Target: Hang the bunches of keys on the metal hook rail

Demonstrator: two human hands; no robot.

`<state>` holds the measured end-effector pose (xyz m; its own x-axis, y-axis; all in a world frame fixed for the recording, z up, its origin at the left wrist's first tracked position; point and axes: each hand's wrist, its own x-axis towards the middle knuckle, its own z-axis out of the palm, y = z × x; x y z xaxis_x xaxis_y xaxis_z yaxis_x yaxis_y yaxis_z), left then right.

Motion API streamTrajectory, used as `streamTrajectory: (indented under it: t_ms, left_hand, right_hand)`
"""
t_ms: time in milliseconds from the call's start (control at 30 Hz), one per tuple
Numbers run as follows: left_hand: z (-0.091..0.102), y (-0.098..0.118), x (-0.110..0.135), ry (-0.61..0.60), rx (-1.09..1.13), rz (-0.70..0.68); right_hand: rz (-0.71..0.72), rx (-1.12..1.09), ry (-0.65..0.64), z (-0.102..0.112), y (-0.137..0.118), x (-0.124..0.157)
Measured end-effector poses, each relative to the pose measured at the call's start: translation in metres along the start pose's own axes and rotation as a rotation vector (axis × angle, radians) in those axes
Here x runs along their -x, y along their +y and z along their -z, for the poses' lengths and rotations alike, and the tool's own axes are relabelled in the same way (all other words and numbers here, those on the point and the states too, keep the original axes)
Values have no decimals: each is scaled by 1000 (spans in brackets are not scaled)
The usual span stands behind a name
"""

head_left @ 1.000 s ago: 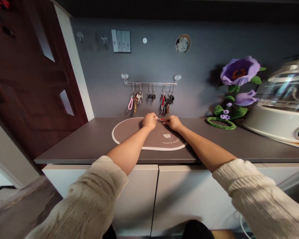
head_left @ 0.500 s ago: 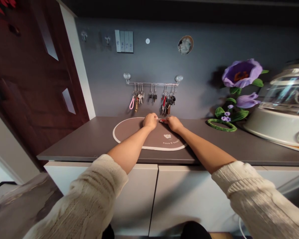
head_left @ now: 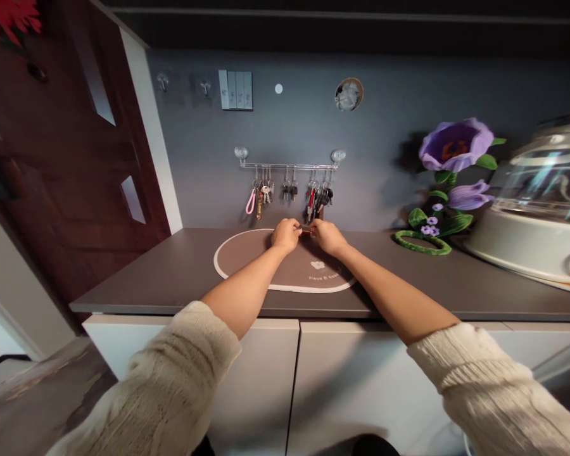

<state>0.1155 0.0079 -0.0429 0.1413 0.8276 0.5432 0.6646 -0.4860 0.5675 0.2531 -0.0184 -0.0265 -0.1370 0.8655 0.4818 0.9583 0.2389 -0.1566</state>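
Above the far edge of a brown oval mat (head_left: 242,253) with a pale rim, my left hand (head_left: 286,234) and my right hand (head_left: 329,237) almost meet. Between their fingertips is a small dark reddish item (head_left: 306,229); half a second ago it showed red with a shiny metal part. My right hand pinches its right end, and the closed fingers of my left hand grip its left end. Its exact kind is too small to make out. Just behind, keys (head_left: 266,190) and a pink strap (head_left: 251,202) hang from a clear rail (head_left: 289,166).
To the right on the dark counter (head_left: 171,272) stand a purple fabric flower (head_left: 456,149) with a green ring base (head_left: 422,243) and a white appliance (head_left: 517,234) with a clear top. A switch panel (head_left: 236,90) is on the wall. White cabinet doors (head_left: 342,380) are below.
My left fingers have closed in on the small item, which has turned darker and less shiny in view. The hands are closer together. The camera view has tilted up slightly.
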Motion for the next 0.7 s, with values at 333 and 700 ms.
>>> streamTrajectory:
  t_ms: [333, 700]
  left_hand:
    - [6, 5, -1, 101, 63, -32]
    - [11, 2, -5, 172, 104, -55]
  right_hand:
    - [73, -165, 137, -1, 0, -2]
    - [-13, -487, 159, 1, -2, -1]
